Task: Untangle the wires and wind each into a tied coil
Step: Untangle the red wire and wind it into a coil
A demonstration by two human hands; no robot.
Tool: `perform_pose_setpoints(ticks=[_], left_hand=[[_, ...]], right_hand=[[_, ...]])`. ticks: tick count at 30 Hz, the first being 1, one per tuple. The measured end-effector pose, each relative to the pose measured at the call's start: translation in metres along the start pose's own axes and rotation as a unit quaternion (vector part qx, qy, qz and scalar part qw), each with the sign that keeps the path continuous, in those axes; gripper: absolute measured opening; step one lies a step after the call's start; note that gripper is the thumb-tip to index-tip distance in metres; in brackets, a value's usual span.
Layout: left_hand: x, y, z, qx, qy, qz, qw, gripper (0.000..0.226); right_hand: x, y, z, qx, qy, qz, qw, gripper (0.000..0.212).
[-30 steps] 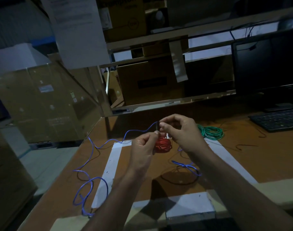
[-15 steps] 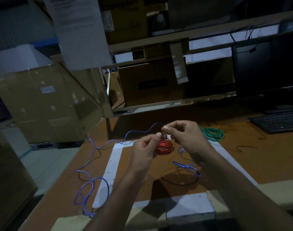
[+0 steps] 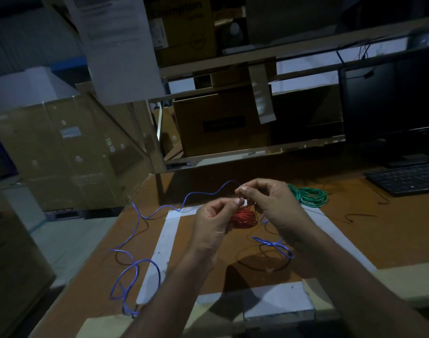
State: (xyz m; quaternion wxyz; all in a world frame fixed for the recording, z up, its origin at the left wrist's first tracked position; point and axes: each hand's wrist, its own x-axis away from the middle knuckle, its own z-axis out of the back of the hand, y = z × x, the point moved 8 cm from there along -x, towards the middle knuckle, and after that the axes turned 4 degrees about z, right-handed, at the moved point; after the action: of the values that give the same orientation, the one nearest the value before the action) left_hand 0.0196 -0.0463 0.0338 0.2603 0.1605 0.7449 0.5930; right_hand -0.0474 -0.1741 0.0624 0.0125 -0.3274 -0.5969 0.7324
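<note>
Near the middle of the frame, the blue wire (image 3: 159,211) is pinched at its raised end by the right hand (image 3: 269,203), thumb against forefinger. Just below and to the left, the left hand (image 3: 216,220) is held with its thumb and fingertips drawn together; something thin seems to be nipped there, though what it is cannot be told in the dim light.

Compared with a second ago, the two hands have been drawn slightly apart, the right hand having been lifted a little up and to the right while the blue end is kept in its pinch. This is judged to be the start of work on the blue wire, most of which is spread loose across the left of the table (image 3: 391,240) and down to the lower left edge, with a knotted stretch lying under the right wrist.

The red coil (image 3: 245,217) is seen behind the hands and the green coil (image 3: 311,195) further to the right, both already wound. A thin dark wire (image 3: 262,264) is left loose below the hands.
</note>
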Motion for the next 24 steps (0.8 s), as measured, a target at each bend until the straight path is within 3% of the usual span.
perform_pose_setpoints(ticks=[5, 8, 11, 13, 18, 21, 24], left_hand=[[-0.003, -0.006, 0.006, 0.005, 0.02, 0.015, 1.0, 0.013], [-0.006, -0.009, 0.016, 0.029, 0.061, 0.027, 0.997, 0.012], [-0.008, -0.011, 0.029, 0.049, 0.107, 0.04, 0.992, 0.02], [-0.011, -0.015, 0.04, 0.075, 0.146, 0.057, 0.985, 0.026], [-0.014, -0.019, 0.057, 0.171, 0.202, 0.086, 0.96, 0.012], [-0.014, -0.017, 0.057, 0.181, 0.205, 0.082, 0.959, 0.012], [-0.014, -0.016, 0.056, 0.165, 0.203, 0.076, 0.962, 0.015]], right_hand=[[0.003, -0.001, 0.001, -0.008, 0.004, 0.007, 1.0, 0.016], [0.004, 0.002, 0.007, -0.027, 0.04, 0.007, 0.999, 0.026], [0.011, 0.002, 0.01, -0.033, 0.072, 0.016, 0.997, 0.022], [0.017, 0.004, 0.016, 0.013, 0.105, 0.025, 0.994, 0.016], [0.033, 0.017, 0.021, 0.18, 0.127, 0.014, 0.975, 0.005], [0.038, 0.018, 0.011, 0.297, 0.094, 0.021, 0.95, 0.012], [0.039, 0.025, -0.005, 0.342, 0.031, 0.003, 0.939, 0.015]])
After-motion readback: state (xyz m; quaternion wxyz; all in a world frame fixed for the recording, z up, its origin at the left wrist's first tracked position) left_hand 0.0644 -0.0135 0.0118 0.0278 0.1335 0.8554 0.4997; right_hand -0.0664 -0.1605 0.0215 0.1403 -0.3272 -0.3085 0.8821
